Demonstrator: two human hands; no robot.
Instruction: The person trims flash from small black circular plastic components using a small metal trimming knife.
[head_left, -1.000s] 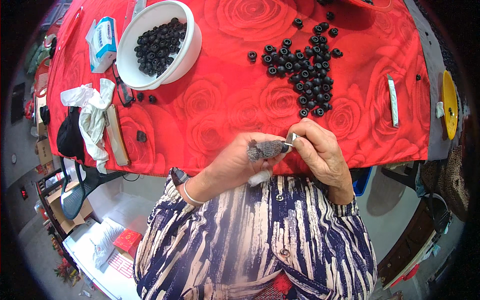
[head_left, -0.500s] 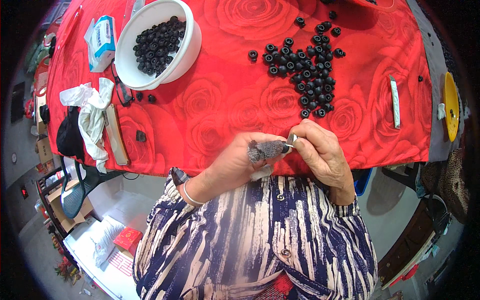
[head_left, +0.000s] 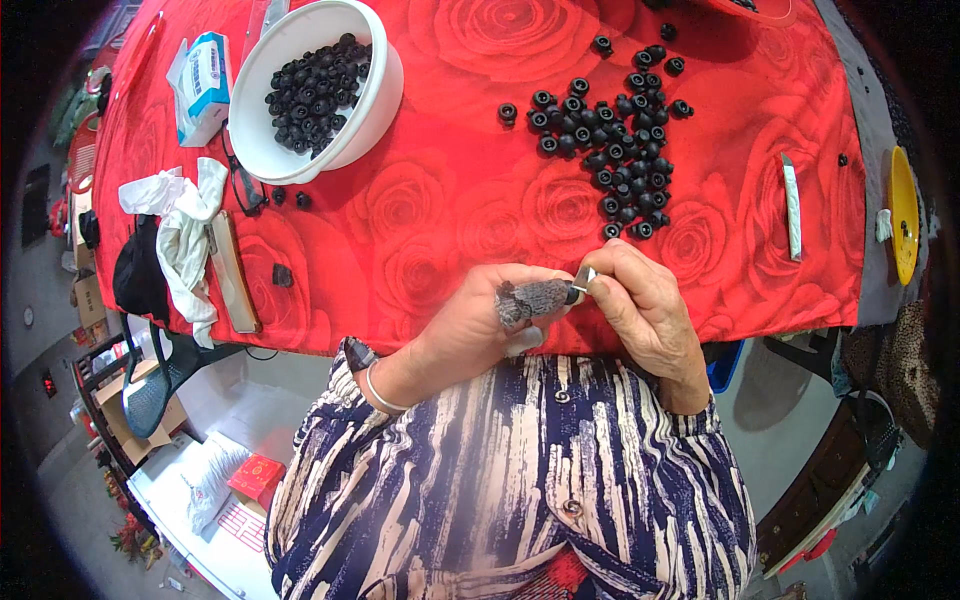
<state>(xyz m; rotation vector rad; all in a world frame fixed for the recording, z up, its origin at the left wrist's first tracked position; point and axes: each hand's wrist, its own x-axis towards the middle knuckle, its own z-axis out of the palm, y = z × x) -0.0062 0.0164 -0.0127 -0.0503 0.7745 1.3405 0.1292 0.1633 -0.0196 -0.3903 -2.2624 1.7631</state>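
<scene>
Just past the table's near edge, my left hand (head_left: 470, 318) is closed, with a grey knitted finger cover (head_left: 540, 300) on one digit. At its fingertips is a small black part (head_left: 573, 293), mostly hidden by the fingers. My right hand (head_left: 645, 305) pinches a small shiny metal blade (head_left: 586, 279), its edge against or very close to the black part; exact contact cannot be made out. Beyond my right hand lies a loose pile of small round black parts (head_left: 625, 150), several with a hole showing. More black parts (head_left: 312, 95) fill the bottom of a white bowl (head_left: 375, 125) at the far left.
A red rose-patterned cloth (head_left: 440, 230) covers the table. At left are a tissue pack (head_left: 207, 85), black glasses (head_left: 240, 175), white cloth (head_left: 185, 255) and a long narrow box (head_left: 232, 270). A wrapped white stick (head_left: 792, 210) and a yellow plate (head_left: 904, 215) are at right.
Both hands stay in nearly the same place, with only a tiny shift of the fingers at the blade. The piles and bowl are unchanged.
</scene>
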